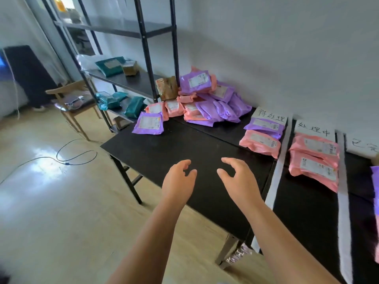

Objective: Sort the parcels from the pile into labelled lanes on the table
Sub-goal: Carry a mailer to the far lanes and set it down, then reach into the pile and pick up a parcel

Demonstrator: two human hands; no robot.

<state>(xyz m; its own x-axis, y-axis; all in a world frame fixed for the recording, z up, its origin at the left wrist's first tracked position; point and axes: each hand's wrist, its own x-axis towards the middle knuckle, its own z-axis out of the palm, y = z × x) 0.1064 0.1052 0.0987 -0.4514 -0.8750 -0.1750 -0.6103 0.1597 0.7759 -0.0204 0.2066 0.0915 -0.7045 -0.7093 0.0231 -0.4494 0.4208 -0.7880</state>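
Observation:
A pile of pink and purple parcels (207, 99) lies at the far left end of the black table (164, 148), with one purple parcel (148, 123) lying apart near the left edge. My left hand (178, 181) and my right hand (238, 179) hover side by side over bare table, fingers loosely curled, holding nothing. To the right, the first lane under a paper label (270, 116) holds a purple parcel (266, 126) and a pink parcel (260, 143). The second lane, under its own label (313, 129), holds two pink parcels (315, 158).
White tape strips (279, 167) (343, 201) divide the lanes. A third label (363, 146) and a purple parcel edge (376, 191) show at the far right. A black shelf rack (127, 78) with teal parcels stands left of the pile; a wooden chair (71, 99) and a floor cable (61, 158) lie beyond.

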